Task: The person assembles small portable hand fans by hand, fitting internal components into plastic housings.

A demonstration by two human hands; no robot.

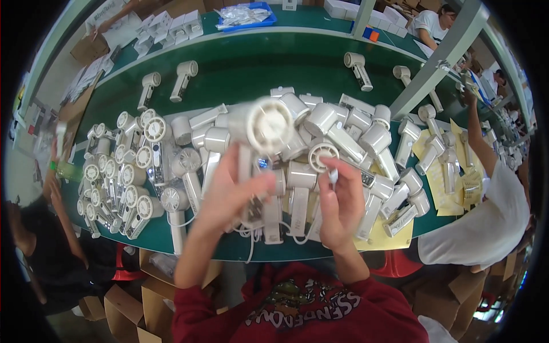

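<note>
My left hand (pixel 231 194) is closed around the handle of a white handheld fan (pixel 270 127), its round head up and blurred by motion. A small display (pixel 263 163) on this fan glows blue. Between the thumb and forefinger of my right hand (pixel 343 214) is a small white piece (pixel 333 176) that looks like a cable plug; its cable is mostly hidden. White cables (pixel 250 237) lie below my left hand among the fans. A heap of white fans (pixel 320 119) lies just beyond both hands.
Many more fans (pixel 131 174) stand bunched at the left. Single fans (pixel 184 80) lie on the green belt (pixel 257 63) behind. A grey post (pixel 426 74) rises at the right. Co-workers sit on both sides, one in a white shirt (pixel 480 223). Cardboard boxes (pixel 157 306) stand below the table.
</note>
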